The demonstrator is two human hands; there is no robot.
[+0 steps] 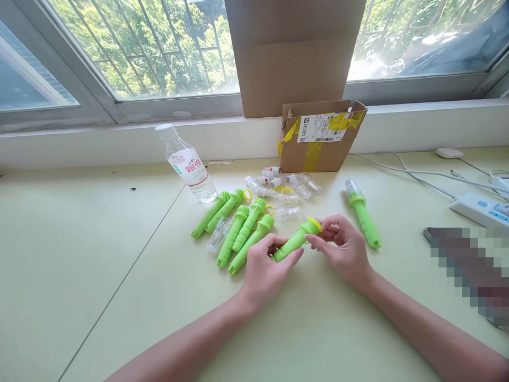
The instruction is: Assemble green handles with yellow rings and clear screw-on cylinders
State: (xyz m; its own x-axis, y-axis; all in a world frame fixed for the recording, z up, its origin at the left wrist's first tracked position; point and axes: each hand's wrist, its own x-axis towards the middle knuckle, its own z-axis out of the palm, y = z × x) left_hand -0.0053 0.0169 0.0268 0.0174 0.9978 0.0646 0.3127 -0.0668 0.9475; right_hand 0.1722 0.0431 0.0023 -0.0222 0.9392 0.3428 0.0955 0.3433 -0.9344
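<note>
My left hand (268, 265) is wrapped round a green plastic flashlight handle (294, 244), tilted with its threaded end up and to the right. A yellow ring (315, 224) sits around that end. My right hand (342, 246) has its fingertips closed at the ring's edge, the thumb just below it. Left of my hands lie several more green handles (252, 246) with bare threaded ends. Beside them rests a clear ribbed cap (219, 233). To the right, another green handle (366, 223) carries a clear cap (352, 187) over a yellow ring.
Behind the hands are several clear caps (299, 187), small white parts with red dots (263, 180) and loose yellow rings (247, 194). A water bottle (189, 167) and an opened cardboard box (318, 148) stand at the back. A power strip (481, 207), cables and a blurred object (469, 265) lie right.
</note>
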